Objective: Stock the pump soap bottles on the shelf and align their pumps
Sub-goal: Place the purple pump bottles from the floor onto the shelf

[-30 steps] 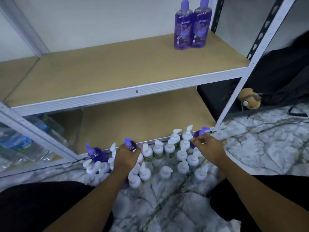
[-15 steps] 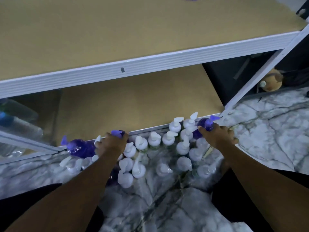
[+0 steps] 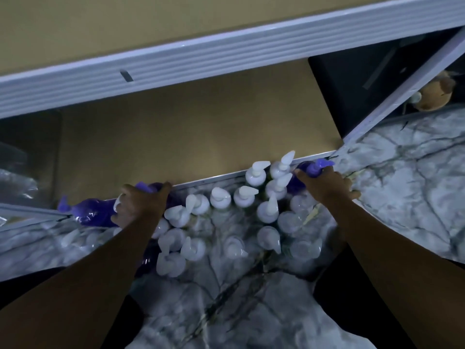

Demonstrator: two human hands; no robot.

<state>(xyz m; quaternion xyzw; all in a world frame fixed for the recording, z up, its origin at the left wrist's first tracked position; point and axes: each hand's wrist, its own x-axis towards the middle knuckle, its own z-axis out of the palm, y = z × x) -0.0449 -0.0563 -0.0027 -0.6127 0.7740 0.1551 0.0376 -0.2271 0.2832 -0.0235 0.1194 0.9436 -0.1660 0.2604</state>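
Left hand [image 3: 141, 205] grips a purple bottle [image 3: 151, 187] at its top; right hand [image 3: 327, 185] grips a second bottle [image 3: 313, 167]; both on the floor [image 3: 402, 172] among white bottles [image 3: 220, 197], beside the shelf [image 3: 188, 137] edge; I'd lift straight up, clear the neighbours, set pumps facing alike.

Dim light, grey-veined marble floor [image 3: 402, 197], white metal shelf [image 3: 226, 51] with tan boards [image 3: 188, 137], dark recess at right, brown toy [image 3: 436, 93], clear plastic [image 3: 15, 177] far left
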